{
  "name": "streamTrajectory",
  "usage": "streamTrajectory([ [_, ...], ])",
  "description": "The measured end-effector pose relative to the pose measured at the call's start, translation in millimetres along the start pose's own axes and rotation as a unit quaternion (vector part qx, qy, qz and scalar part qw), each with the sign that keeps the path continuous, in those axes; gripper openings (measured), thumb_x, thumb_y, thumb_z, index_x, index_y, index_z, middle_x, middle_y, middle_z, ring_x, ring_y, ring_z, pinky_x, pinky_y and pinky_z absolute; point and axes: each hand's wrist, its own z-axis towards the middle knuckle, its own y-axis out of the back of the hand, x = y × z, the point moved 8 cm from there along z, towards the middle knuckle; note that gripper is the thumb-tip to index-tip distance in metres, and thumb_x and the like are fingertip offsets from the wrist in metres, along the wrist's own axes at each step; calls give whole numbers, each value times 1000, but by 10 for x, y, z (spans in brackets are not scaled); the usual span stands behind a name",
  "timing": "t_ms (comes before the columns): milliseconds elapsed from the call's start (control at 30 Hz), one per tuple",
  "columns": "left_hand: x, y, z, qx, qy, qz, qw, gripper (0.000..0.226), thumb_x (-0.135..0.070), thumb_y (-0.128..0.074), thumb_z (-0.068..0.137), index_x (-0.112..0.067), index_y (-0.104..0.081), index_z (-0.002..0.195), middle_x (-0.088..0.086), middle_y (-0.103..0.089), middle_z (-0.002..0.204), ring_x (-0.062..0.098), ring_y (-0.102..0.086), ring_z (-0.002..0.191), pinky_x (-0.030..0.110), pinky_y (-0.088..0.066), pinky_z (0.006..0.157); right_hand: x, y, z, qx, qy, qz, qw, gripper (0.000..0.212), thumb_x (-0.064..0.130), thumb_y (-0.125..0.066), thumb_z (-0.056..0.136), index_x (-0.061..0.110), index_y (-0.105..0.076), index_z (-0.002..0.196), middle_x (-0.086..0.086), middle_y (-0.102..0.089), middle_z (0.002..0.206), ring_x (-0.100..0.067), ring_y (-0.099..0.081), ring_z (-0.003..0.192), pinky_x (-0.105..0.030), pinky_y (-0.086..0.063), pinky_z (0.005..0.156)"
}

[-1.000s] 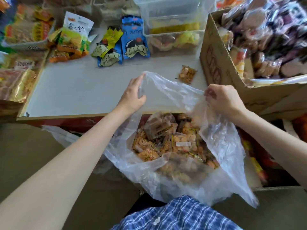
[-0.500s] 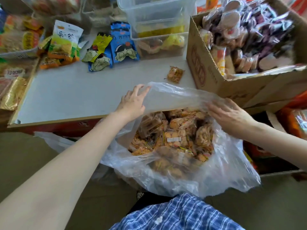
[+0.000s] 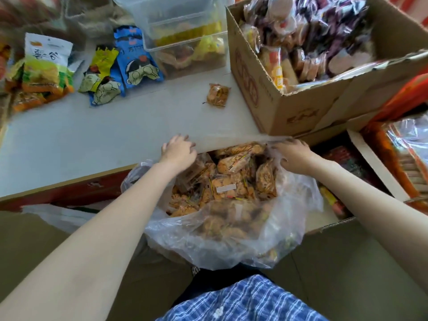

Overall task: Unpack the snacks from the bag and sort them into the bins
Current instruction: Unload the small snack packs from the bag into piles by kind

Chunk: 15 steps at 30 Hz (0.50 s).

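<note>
A clear plastic bag (image 3: 266,239) full of small orange snack packets (image 3: 234,179) sits in front of me, against the table's front edge. My left hand (image 3: 178,150) grips the bag's far rim on the left and holds it down on the table. My right hand (image 3: 293,154) grips the rim on the right, so the mouth is stretched wide. One loose orange packet (image 3: 217,95) lies on the table beyond the bag. Stacked clear bins (image 3: 185,31) stand at the back, the lowest holding yellow packets.
A cardboard box (image 3: 278,89) full of wrapped snacks stands at the right on the grey table (image 3: 92,135). Blue and yellow snack bags (image 3: 115,70) and green-orange packets (image 3: 44,66) lie at the back left. More boxes of goods (image 3: 398,158) sit low on the right.
Both hands have pushed the bag's rim forward and down onto the table edge, spreading the mouth wider. The camera has moved closer and tilted right.
</note>
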Motion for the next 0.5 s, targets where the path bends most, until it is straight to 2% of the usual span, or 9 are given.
streamTrajectory([
  [67,-96,127,-181,-103,-79,-19,991,39,-20,-41,95,-15,-52,132,6,-33,151,21,-19,143,39,-14,114,172,274,-117,-132,29,-40,990,44,12,-51,88,10,-47,131,-14,-49,132,-36,-34,128,-46,-20,108],
  [133,-123,74,-393,-124,-153,28,980,43,-20,-40,93,-13,-50,134,7,-29,153,22,-17,144,40,-10,115,530,394,-278,-222,130,-84,963,51,16,-69,76,9,-54,125,-15,-56,124,-39,-42,122,-51,-27,101],
  [167,-80,-7,-462,-102,-162,67,979,45,-20,-41,94,-14,-44,139,5,-23,155,21,-12,145,40,-7,116,715,384,-300,-230,175,-93,953,58,18,-74,71,10,-55,125,-14,-57,123,-40,-44,119,-52,-33,98],
  [233,111,-154,-513,-43,-129,120,983,53,-23,-41,96,-18,-29,147,0,-11,158,17,-3,146,42,-3,116,1045,256,-193,-169,228,-111,953,60,19,-72,74,17,-52,130,-8,-55,128,-35,-46,118,-46,-38,93],
  [267,214,-171,-523,-22,-106,126,986,55,-24,-39,97,-19,-23,149,-2,-7,159,16,0,146,43,-3,116,1176,190,-113,-134,235,-119,955,51,18,-65,81,20,-51,130,-5,-55,128,-32,-45,118,-41,-38,92],
  [333,351,-146,-523,2,-77,127,989,56,-28,-37,98,-22,-16,150,-5,-5,159,14,1,146,46,-4,116,1307,207,24,-115,228,-109,961,24,18,-53,90,16,-59,113,-4,-62,113,-29,-53,110,-37,-41,84],
  [367,388,-123,-516,9,-70,125,990,56,-30,-36,99,-23,-15,150,-6,-5,159,13,0,146,48,-5,115,1325,325,71,-129,219,-56,965,16,20,-53,92,13,-62,102,-7,-65,102,-29,-58,101,-38,-44,78],
  [433,438,-76,-500,15,-60,107,992,55,-34,-33,100,-25,-14,150,-9,-7,158,12,-2,146,50,-5,116,1288,654,159,-164,196,103,961,17,22,-59,90,6,-65,92,-11,-68,88,-28,-63,84,-36,-47,71],
  [500,463,-39,-468,18,-51,91,994,55,-37,-31,100,-25,-13,150,-10,-9,158,11,-4,146,50,-5,115,1137,1030,295,-201,141,281,928,16,19,-63,88,4,-65,87,-5,-66,76,-20,-58,67,-31,-43,64],
])
